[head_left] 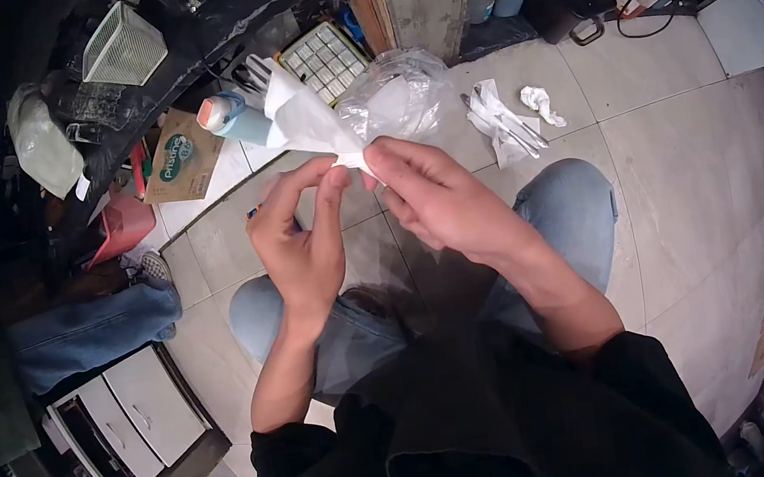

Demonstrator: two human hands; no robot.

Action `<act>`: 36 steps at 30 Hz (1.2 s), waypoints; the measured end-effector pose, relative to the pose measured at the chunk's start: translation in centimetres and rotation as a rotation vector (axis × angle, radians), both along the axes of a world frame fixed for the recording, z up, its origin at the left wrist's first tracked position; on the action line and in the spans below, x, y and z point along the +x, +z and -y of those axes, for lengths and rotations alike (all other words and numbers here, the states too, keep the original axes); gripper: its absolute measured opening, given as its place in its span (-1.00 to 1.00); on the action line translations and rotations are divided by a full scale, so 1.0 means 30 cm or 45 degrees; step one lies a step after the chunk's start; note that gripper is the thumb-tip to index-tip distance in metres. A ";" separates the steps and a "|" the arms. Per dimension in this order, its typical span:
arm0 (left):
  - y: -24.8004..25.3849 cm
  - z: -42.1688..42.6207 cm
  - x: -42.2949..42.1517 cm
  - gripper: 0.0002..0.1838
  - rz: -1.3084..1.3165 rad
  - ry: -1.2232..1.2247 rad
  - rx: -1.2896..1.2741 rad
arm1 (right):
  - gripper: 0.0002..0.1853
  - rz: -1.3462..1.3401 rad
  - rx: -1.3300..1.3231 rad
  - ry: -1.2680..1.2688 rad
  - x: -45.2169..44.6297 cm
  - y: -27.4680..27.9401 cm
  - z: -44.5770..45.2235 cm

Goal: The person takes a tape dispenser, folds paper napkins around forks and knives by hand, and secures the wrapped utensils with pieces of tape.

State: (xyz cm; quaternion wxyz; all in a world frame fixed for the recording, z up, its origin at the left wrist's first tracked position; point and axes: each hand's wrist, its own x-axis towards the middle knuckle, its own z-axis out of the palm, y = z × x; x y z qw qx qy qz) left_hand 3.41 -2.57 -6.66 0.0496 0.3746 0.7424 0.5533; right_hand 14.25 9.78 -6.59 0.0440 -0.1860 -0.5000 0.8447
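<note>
A white tissue [304, 113] is pinched at its lower end between both hands and spreads up and to the left. My left hand [301, 235] grips it between thumb and forefinger. My right hand [429, 191] is closed on the same end, its fingers curled. Behind the tissue stands a light blue bottle [241, 122] with an orange top, partly covered by it. Just beyond my hands lies a clear plastic bag [401, 94]. To the right on the floor, metal tools [507, 123] rest on white tissue, beside a crumpled tissue [542, 106].
A compartment tray [323, 63] and a cardboard piece [183, 157] lie ahead. A wire basket [124, 46] stands on the dark bench. Another person's leg in jeans [97, 332] is at left, above a white cabinet [154, 407]. Black cables [637, 3] lie at upper right.
</note>
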 end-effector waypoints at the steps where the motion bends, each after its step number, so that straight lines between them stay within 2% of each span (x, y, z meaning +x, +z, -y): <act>1: 0.009 0.001 -0.008 -0.91 -0.001 0.001 -0.003 | -0.66 -0.001 -0.003 0.001 0.002 0.010 -0.003; 3: 0.042 -0.007 -0.030 -0.89 -0.549 -0.018 -0.072 | -0.64 0.066 -0.267 0.135 0.008 0.020 -0.009; 7: 0.066 -0.018 -0.042 -0.85 -0.726 -0.030 -0.075 | -0.62 0.059 -0.306 0.152 0.006 0.014 -0.004; 9: 0.066 -0.022 -0.043 -0.83 -0.809 -0.026 -0.050 | -0.62 0.068 -0.168 0.120 0.004 0.012 0.000; 13: 0.063 -0.029 -0.036 -0.83 -0.784 0.016 0.009 | -0.63 0.006 -0.078 0.075 -0.002 -0.014 0.015; 15: 0.054 -0.027 -0.023 -0.83 -0.591 0.115 -0.001 | -0.63 -0.008 0.058 0.004 -0.004 -0.016 0.015; 16: 0.052 -0.026 -0.015 -0.83 -0.591 0.114 -0.001 | -0.63 -0.007 0.058 0.003 -0.009 -0.028 0.020; 18: 0.047 -0.022 0.001 -0.84 -0.581 0.138 -0.085 | -0.64 -0.063 0.419 -0.137 -0.025 -0.062 0.038; 19: 0.042 -0.023 0.006 -0.84 -0.581 0.138 -0.087 | -0.64 -0.063 0.417 -0.136 -0.029 -0.066 0.042; 21: 0.032 -0.024 0.016 -0.86 -0.630 0.178 -0.164 | -0.67 -0.064 0.658 -0.266 -0.034 -0.068 0.051; 25: 0.023 -0.022 0.039 -0.88 -0.392 0.186 -0.086 | -0.73 -0.045 0.774 -0.362 -0.031 -0.041 0.075; 27: 0.022 -0.010 0.043 -0.88 -0.073 0.143 -0.057 | -0.77 0.021 0.893 -0.386 -0.027 -0.026 0.080; 31: 0.020 -0.003 0.033 -0.81 -0.066 0.155 -0.124 | -0.79 0.081 0.932 -0.344 -0.028 -0.022 0.092; 33: 0.047 -0.019 0.038 -0.76 0.301 0.259 -0.062 | -0.78 0.087 0.944 -0.371 -0.035 -0.020 0.095; 34: 0.047 -0.022 0.032 -0.76 0.294 0.264 -0.058 | -0.78 0.078 0.946 -0.369 -0.037 -0.018 0.096; 36: 0.037 -0.026 0.023 -0.72 0.430 0.224 0.208 | -0.76 0.065 0.842 -0.354 -0.036 -0.016 0.099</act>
